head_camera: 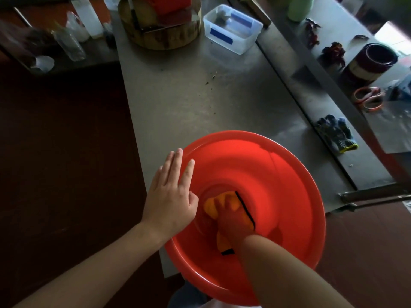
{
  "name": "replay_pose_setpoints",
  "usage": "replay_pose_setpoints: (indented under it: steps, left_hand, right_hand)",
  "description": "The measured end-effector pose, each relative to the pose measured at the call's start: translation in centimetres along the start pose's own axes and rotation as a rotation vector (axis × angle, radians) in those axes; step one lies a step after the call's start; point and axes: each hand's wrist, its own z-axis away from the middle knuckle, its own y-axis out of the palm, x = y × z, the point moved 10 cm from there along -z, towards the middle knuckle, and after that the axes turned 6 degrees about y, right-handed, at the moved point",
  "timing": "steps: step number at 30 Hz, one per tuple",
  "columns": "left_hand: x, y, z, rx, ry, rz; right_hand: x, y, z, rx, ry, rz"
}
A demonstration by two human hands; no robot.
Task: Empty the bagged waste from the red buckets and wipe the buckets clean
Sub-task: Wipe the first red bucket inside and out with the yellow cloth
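A red bucket [278,172] stands on the near end of a steel table [195,96], seen from above. My left hand [171,192] lies flat with straight fingers on the bucket's left rim. My right hand [229,218] reaches down inside to the bottom and presses on an orange cloth [211,207] with a black edge. Whether its fingers curl round the cloth is hard to tell in the red light. No bagged waste shows inside the bucket.
A round wooden chopping block [164,34] and a clear plastic box [233,30] stand at the table's far end. On the right ledge lie dark gloves [335,134], orange-handled scissors [369,98] and a dark jar [371,61]. Bottles [71,41] stand far left. The floor is dark.
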Motion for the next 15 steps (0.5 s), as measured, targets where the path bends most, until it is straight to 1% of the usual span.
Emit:
replay_pose_setpoints:
  steps: [1,3,5,7,9,10,12,14,15]
  left_hand:
    - [-0.1,0.1,-0.1,0.007,0.006,-0.012]
    - [-0.3,0.2,-0.1,0.019,0.014,-0.042]
    - [-0.4,0.4,-0.2,0.03,0.029,-0.08]
    - [-0.4,0.6,-0.2,0.042,0.038,-0.102]
    - [-0.4,0.7,-0.2,0.049,0.038,-0.118]
    - [-0.4,0.8,-0.2,0.051,0.039,-0.126]
    - [-0.5,0.8,-0.1,0.054,0.042,-0.132]
    - [-0.4,0.7,0.0,0.051,0.038,-0.121]
    - [-0.4,0.6,0.0,0.047,0.036,-0.114]
  right_hand:
    - [1.4,1.3,0.3,0.067,-0.035,0.018]
    - [4.2,2.2,1.1,0.096,-0.095,-0.019]
    - [5.4,1.2,1.7,0.032,-0.067,-0.125]
    - [5.6,0.3,2.1,0.003,-0.069,-0.122]
    - [4.9,1.0,1.7,0.049,-0.091,-0.038]
    - [4.6,1.4,1.6,0.087,-0.12,0.054]
    - [2.8,1.4,1.2,0.13,-0.079,0.096]
    - [0.5,0.6,1.0,0.095,-0.039,0.049]
    - [-1.0,-0.1,1.0,0.081,0.032,-0.015]
